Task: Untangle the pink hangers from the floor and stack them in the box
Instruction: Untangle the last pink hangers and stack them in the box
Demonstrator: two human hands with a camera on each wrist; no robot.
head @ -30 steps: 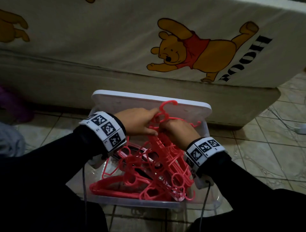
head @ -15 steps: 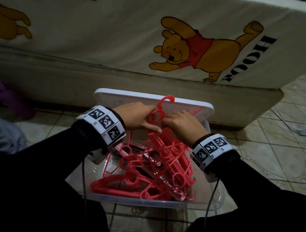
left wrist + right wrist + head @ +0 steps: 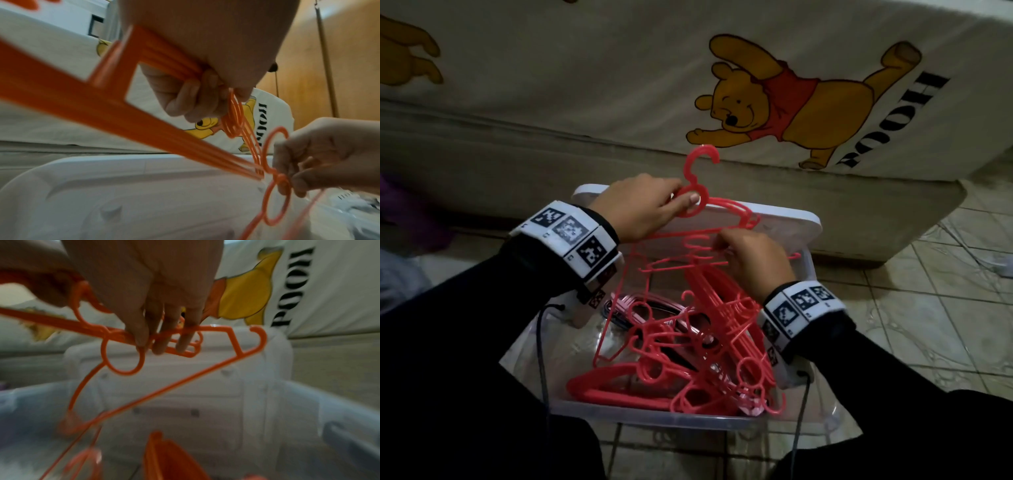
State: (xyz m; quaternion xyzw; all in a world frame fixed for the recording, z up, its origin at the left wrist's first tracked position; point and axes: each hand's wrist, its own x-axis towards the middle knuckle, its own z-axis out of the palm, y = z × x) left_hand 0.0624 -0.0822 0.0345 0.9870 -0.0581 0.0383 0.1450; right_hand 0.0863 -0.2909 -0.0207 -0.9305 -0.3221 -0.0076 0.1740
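A tiled floor (image 3: pixel 945 308) is seen, backed by a cream mattress printed with a cartoon bear (image 3: pixel 619 68). A clear plastic box (image 3: pixel 688 416) holds tangled pink plastic hangers (image 3: pixel 671 359) — its white lid (image 3: pixel 784 222) is propped behind. One raised pink hanger (image 3: pixel 697 192) is gripped by the left hand (image 3: pixel 643 209); another hanger's bar (image 3: pixel 207 328) is held by the curled fingers of the right hand (image 3: pixel 753 260). The box floor is largely hidden.

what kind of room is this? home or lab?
Likely a home bedroom floor: a mattress in a cartoon-bear sheet stands behind the clear plastic box of pink hangers, on a tiled floor.
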